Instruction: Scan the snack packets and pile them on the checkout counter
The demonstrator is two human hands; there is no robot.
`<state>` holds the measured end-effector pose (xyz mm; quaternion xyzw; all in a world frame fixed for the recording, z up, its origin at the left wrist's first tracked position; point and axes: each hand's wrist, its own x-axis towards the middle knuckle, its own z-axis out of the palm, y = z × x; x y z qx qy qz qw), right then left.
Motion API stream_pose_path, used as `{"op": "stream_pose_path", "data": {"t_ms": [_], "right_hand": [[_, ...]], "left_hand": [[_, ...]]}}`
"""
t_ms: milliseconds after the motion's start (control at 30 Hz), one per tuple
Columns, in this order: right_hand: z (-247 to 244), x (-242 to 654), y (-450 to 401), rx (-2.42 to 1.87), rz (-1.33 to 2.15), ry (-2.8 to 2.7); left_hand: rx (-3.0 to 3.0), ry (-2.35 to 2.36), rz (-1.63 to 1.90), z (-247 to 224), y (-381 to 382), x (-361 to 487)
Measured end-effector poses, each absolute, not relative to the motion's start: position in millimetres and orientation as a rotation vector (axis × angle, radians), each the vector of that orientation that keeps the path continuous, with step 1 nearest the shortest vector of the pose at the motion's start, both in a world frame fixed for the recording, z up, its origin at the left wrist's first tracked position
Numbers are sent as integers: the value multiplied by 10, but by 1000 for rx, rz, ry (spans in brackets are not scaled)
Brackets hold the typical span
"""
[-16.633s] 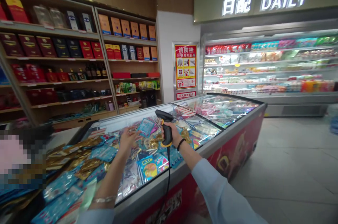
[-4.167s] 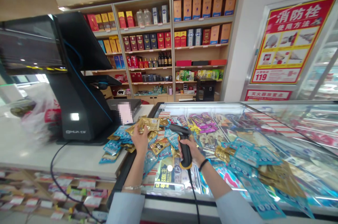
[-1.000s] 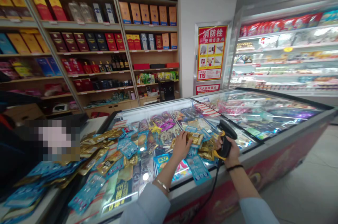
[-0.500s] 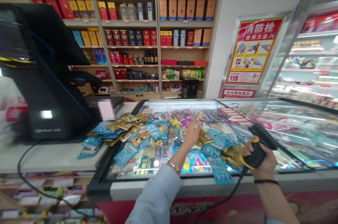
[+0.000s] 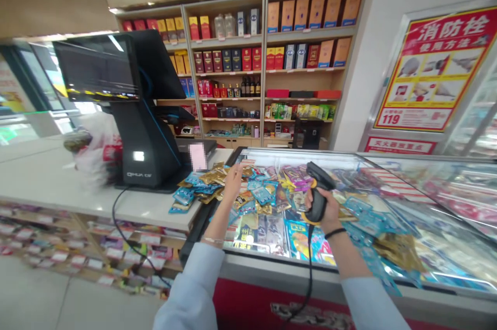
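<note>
My right hand [image 5: 329,210] is wrapped round the grip of a black and yellow barcode scanner [image 5: 319,200], held up over the glass top of the freezer. A cable hangs from the scanner's grip. My left hand [image 5: 233,181] reaches over the left pile of blue and gold snack packets [image 5: 213,177], its fingers stretched out and nothing visible in them. Blue packets [image 5: 261,192] spread between my two hands on the glass. On the right, beyond my right forearm, lie more blue packets [image 5: 361,211] and a gold packet [image 5: 402,249].
A black cash register [image 5: 143,138] stands on the white counter [image 5: 77,185] at left, beside a plastic bag [image 5: 103,151]. The freezer [image 5: 267,262] has a dark frame, with wrapped goods under its glass. Behind are shelves of boxes [image 5: 233,60] and a red wall poster [image 5: 430,71].
The view has swung left. My left hand has moved from the middle of the glass to the left pile. My right hand has brought the scanner leftward, away from the right-hand packets.
</note>
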<state>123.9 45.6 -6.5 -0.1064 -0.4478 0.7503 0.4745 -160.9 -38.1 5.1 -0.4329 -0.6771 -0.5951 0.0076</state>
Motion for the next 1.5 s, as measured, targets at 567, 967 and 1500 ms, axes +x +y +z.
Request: {"op": "stream_pose_path", "data": {"t_ms": [567,967,1500], "right_hand": [[-545,310,429,-426,2092,-1259],[-553,264,381,-452,2179,-1229],[-474,272,298,-439,2174,-1275]], "left_hand": [[-612,-2476,-505,-310,-597,-1979],[-564,-2527,-706,-376,-549,-1998],[-556,-2452,-952,-296,-543,-1938]]}}
